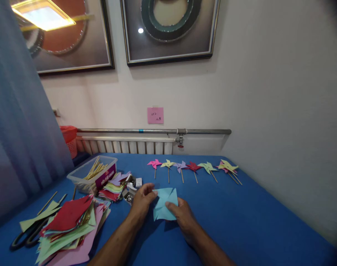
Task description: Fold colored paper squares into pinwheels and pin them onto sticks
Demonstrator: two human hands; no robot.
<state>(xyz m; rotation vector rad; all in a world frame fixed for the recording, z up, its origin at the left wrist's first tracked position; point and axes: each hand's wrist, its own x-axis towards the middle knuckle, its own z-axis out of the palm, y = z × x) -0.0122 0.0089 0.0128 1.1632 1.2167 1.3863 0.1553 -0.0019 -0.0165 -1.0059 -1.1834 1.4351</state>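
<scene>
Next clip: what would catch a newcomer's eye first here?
Both hands, left hand and right hand, hold a light blue folded paper square at the centre of the blue table. Behind it lies a row of coloured paper pinwheels on sticks; a heap of coloured paper sheets sits at left.

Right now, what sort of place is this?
Probably a room at home used for paper crafts: framed pictures and a radiator on the wall, finished pinwheels lined up on a blue table.
</scene>
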